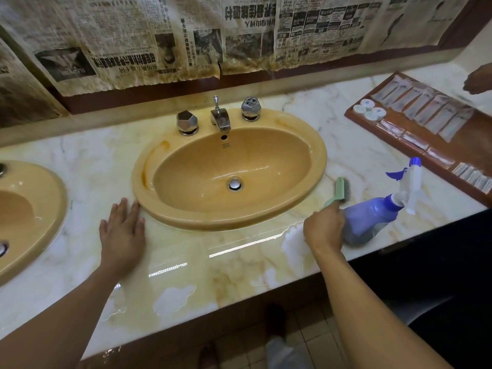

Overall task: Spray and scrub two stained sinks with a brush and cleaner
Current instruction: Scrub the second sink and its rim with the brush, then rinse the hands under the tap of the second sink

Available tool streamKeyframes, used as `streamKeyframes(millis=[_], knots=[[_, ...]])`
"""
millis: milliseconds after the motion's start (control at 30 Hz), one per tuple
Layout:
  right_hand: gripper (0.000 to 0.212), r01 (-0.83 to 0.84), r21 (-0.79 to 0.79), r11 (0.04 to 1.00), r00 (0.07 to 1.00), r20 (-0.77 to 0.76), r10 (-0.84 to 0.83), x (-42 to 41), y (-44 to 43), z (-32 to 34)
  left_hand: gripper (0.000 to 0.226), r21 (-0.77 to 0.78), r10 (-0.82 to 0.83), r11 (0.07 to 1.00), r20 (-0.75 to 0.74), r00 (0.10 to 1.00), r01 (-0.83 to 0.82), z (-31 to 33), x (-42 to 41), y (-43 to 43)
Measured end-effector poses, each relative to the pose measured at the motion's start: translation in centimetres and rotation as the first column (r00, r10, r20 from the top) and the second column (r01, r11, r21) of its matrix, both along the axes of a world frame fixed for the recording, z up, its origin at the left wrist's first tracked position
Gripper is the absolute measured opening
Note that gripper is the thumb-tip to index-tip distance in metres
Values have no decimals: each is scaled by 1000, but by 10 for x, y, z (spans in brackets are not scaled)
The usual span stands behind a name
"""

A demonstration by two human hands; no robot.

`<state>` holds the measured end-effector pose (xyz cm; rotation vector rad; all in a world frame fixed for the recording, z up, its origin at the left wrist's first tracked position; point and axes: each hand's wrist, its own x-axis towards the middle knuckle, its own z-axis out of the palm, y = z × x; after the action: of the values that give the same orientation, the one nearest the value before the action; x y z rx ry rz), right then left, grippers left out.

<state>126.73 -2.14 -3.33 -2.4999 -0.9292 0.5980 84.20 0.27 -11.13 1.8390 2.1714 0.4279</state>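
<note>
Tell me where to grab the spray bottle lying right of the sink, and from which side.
Take the spray bottle by its narrow neck, just below the white trigger head, coming from above. It lies on its side with the head pointing away, so the neck is exposed and the fat body would likely roll. The right hand grips the brush, so free it first.

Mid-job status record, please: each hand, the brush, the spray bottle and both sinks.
left hand: flat on the countertop beside the near sink
right hand: grips the brush handle
brush: right of the near sink, outside the basin
spray bottle: blue, lying on the countertop by the right hand
near sink: brown stains along left rim
second sink: partly in view, far left
</note>
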Motion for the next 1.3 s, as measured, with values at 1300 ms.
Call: streamKeyframes(millis=[1300], knots=[[56, -714, 108, 691, 698, 180, 693, -25, 172, 29, 74, -75, 196, 980, 166, 967, -186, 24, 40, 81]])
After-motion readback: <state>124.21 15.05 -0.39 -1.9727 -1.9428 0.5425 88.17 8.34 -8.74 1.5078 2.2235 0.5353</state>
